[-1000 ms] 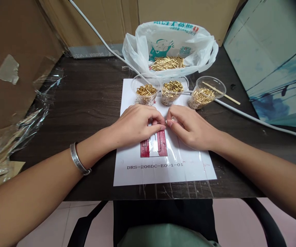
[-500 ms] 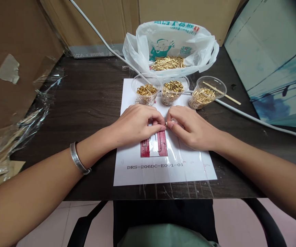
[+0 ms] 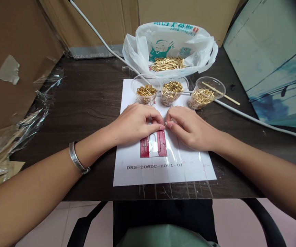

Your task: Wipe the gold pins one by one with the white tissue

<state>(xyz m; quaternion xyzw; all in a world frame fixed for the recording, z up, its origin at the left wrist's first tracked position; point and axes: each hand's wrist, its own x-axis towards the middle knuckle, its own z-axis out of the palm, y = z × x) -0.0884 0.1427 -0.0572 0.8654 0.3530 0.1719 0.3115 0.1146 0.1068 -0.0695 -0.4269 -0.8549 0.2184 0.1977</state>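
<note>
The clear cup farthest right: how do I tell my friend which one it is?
On the dark table, find the white plastic bag. In front are three clear cups of golden bits. The right-hand cup stands apart from the other two, and a pale stick shows past its rim.

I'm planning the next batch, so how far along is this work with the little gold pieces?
Possibly done: the longer gold pins in the plastic bag, though I can't confirm that. In hand: a tiny piece at the right hand's fingertips, beside the pinched left hand. Apparently left: small gold parts filling much of three clear cups.
</note>
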